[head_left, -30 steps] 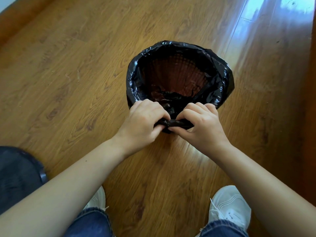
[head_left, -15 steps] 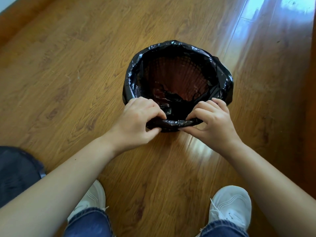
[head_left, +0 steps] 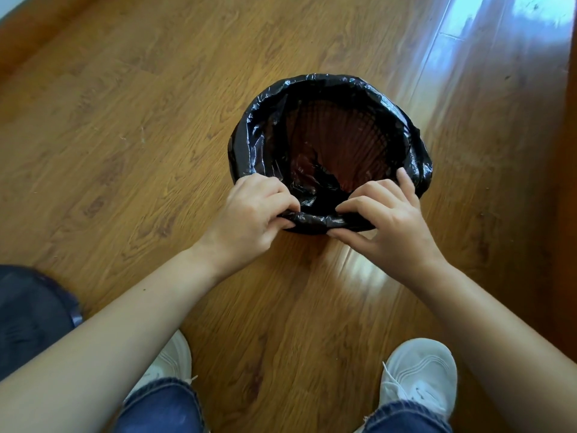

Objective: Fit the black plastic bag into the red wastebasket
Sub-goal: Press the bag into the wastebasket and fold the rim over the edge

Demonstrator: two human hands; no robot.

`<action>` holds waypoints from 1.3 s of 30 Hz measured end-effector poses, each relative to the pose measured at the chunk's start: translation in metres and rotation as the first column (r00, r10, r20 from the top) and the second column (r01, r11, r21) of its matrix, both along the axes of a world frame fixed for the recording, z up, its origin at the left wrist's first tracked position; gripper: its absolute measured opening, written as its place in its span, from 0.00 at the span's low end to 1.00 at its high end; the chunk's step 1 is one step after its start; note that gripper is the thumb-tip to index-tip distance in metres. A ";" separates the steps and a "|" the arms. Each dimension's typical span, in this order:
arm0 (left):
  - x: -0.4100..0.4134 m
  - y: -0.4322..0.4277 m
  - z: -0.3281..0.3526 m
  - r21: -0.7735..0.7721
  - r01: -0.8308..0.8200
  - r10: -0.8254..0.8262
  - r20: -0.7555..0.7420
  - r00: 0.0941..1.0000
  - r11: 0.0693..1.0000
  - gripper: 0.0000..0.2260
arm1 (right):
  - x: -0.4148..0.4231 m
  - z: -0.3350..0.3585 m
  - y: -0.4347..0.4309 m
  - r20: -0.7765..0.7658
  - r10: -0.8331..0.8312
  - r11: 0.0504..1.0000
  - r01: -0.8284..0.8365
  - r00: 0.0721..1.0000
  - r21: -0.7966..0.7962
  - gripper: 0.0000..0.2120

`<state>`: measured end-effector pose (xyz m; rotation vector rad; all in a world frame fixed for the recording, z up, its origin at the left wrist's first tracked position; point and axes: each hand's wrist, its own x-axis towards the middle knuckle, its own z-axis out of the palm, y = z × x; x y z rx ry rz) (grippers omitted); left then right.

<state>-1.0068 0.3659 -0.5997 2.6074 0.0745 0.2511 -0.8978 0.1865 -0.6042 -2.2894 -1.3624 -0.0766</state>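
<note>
A: Head view, the only one. We see the black plastic bag folded over the rim of the red wastebasket, which stands on the wooden floor; red lattice shows inside.

B: Grips? We note the left hand and the right hand both pinching the rolled bag edge at the near rim.

A: We judge the film light, limp, slippery and easily torn. Take it at the gathered edge, where layers bunch, not by a single sheet.
</note>
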 end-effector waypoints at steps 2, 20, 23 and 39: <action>-0.003 0.006 0.001 0.017 -0.003 0.003 -0.002 1.000 1.000 0.05 | 0.008 0.002 -0.005 0.031 0.034 0.999 -0.033 0.999 -0.035 0.13; 0.005 -0.011 -0.003 0.026 0.045 -0.045 0.027 0.999 0.999 0.05 | -0.001 -0.005 0.000 -0.097 0.003 1.000 0.000 0.995 0.031 0.11; 0.001 -0.001 -0.003 0.035 0.008 -0.009 0.017 1.000 0.999 0.05 | 0.006 -0.003 -0.009 -0.102 -0.024 0.999 0.027 0.995 0.022 0.11; 0.008 -0.021 -0.005 -0.014 -0.003 0.004 0.029 1.000 1.000 0.07 | -0.010 -0.010 0.016 -0.100 -0.075 0.994 0.082 0.992 0.065 0.10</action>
